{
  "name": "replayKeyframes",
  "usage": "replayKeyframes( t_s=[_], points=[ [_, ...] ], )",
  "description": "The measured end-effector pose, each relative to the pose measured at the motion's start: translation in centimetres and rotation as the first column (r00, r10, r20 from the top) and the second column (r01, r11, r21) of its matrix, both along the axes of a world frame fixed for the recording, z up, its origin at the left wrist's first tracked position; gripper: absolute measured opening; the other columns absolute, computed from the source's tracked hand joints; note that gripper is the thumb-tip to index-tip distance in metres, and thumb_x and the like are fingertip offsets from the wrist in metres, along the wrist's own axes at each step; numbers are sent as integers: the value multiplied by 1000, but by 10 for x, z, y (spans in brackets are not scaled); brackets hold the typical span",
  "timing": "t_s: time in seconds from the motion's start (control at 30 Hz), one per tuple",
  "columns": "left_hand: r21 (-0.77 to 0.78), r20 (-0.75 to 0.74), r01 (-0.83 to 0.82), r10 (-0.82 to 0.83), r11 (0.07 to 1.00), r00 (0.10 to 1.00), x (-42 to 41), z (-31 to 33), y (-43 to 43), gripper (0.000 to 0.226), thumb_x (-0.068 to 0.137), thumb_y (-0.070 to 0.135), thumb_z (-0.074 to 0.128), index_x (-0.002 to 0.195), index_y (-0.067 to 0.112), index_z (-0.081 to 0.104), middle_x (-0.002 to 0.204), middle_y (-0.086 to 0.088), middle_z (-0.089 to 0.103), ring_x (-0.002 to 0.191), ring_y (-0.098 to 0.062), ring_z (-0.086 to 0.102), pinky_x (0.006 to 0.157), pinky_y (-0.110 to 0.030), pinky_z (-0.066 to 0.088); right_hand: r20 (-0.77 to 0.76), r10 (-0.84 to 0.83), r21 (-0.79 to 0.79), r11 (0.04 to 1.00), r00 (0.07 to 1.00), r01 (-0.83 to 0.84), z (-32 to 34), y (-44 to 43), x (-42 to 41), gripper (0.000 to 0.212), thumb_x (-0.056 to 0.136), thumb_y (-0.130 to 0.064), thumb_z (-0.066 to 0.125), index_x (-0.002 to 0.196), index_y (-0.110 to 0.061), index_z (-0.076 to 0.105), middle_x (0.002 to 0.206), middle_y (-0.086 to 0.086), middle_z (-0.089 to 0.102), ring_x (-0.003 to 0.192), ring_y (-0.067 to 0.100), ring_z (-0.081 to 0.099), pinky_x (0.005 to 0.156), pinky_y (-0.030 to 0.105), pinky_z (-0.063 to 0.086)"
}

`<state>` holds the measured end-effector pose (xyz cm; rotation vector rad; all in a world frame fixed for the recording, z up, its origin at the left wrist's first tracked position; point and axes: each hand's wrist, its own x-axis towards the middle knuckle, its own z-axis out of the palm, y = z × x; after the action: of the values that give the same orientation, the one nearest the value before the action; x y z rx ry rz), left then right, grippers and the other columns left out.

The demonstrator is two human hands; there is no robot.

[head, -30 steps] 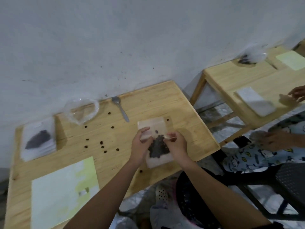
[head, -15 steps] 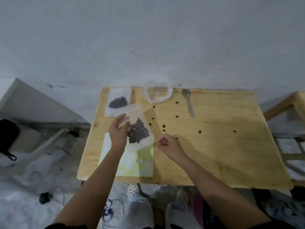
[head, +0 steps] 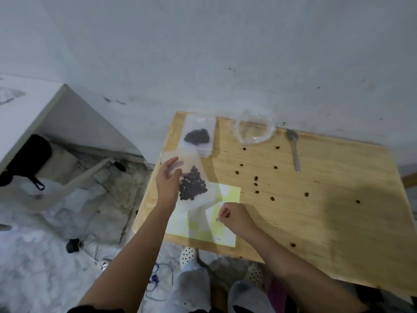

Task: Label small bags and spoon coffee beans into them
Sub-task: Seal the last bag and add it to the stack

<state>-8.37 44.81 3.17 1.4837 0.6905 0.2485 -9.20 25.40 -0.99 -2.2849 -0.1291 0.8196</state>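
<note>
Left hand (head: 167,186) gripping bag (head: 194,184), at table (head: 338,222) edge (beans (head: 256,178) scattered right)

Setting: plain home-like room, makeshift packing station. Evidence: small wooden worktop (head: 338,222) against scuffed white wall (head: 203,53); marbled floor (head: 33,267) with loose cables (head: 158,280) and cloth bag (head: 63,163).

The light is dim, cool and flat, leaving the wall (head: 203,53) a dull grey. A broad soft shadow darkens the right part of the counter (head: 316,222), and fainter ones from the left hand (head: 167,186) and its bag (head: 191,184) fall on the yellow sheet (head: 232,195). Everything looks soft and slightly smeared, and the wide lens bends the counter's edges.
</note>
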Motion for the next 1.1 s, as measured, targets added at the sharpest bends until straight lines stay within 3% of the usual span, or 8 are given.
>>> replayKeyframes(
  t_s=[0.13, 0.27, 0.43, 0.7, 0.83, 0.93, 1.03, 1.1],
  points=[
    [-59, 71, 99, -95, 993, 993, 19, 19, -6, 27, 90, -1, 53, 109, 16, 61, 101, -2, 69, 75, -12, 68, 68, -23, 54, 76, -248, 157, 960, 966, 234, 37, -7, 36, 15, 85, -6, 62, 72, -12, 61, 72, 1, 62, 72, 18, 60, 71, 33, 52],
    [-11, 112, 252, -249, 968, 962, 38, 39, -16, 28, 83, 2, 65, 103, 21, 65, 100, -2, 71, 99, -22, 66, 86, -35, 54, 196, -395, 301, 896, 898, 328, 90, 0, 79, 7, 83, -13, 68, 78, -13, 63, 76, -3, 63, 73, 13, 60, 68, 22, 48],
    [-22, 178, 433, -423, 901, 889, 51, 67, -30, 40, 83, -10, 59, 119, 7, 59, 111, 3, 62, 90, 3, 66, 74, -12, 51, 310, -420, 398, 872, 853, 285, 129, 22, 106, 4, 80, -15, 70, 79, -15, 67, 79, -5, 66, 76, 7, 61, 70, 14, 47],
    [-1, 225, 531, -517, 847, 826, 61, 78, -31, 50, 79, -18, 56, 120, 9, 58, 109, 1, 65, 95, -3, 65, 80, -20, 53, 370, -443, 406, 868, 816, 287, 140, 36, 106, 6, 78, -14, 73, 77, -16, 68, 73, -9, 64, 70, -2, 58, 60, 2, 43],
    [-52, 243, 536, -509, 843, 825, 63, 76, -26, 50, 79, -17, 57, 116, 17, 60, 117, -7, 64, 105, -19, 65, 91, -32, 52, 398, -451, 391, 871, 799, 297, 142, 41, 105, 7, 77, -15, 75, 77, -14, 68, 74, -6, 65, 67, -1, 56, 58, 3, 42],
    [-49, 245, 524, -498, 850, 832, 64, 77, -22, 47, 79, -13, 60, 111, 22, 62, 117, -7, 66, 110, -20, 62, 95, -34, 50, 405, -461, 381, 870, 789, 313, 144, 43, 106, 19, 72, -18, 79, 81, -13, 63, 81, 0, 62, 69, 8, 57, 58, 10, 42],
    [-55, 242, 512, -486, 857, 840, 65, 76, -16, 47, 78, -13, 62, 108, 23, 65, 113, -2, 68, 111, -17, 61, 91, -27, 51, 442, -463, 317, 882, 768, 350, 145, 42, 108, 50, 65, -30, 84, 100, -14, 52, 103, 2, 46, 88, 14, 51, 70, 18, 38],
    [-98, 245, 505, -471, 858, 847, 66, 76, -13, 44, 78, -11, 63, 105, 23, 68, 110, -3, 70, 108, -20, 63, 92, -32, 52, 392, -485, 324, 868, 782, 376, 148, 40, 110, 66, 62, -34, 86, 111, -17, 44, 110, 3, 43, 98, 16, 47, 76, 22, 37]
  ],
)
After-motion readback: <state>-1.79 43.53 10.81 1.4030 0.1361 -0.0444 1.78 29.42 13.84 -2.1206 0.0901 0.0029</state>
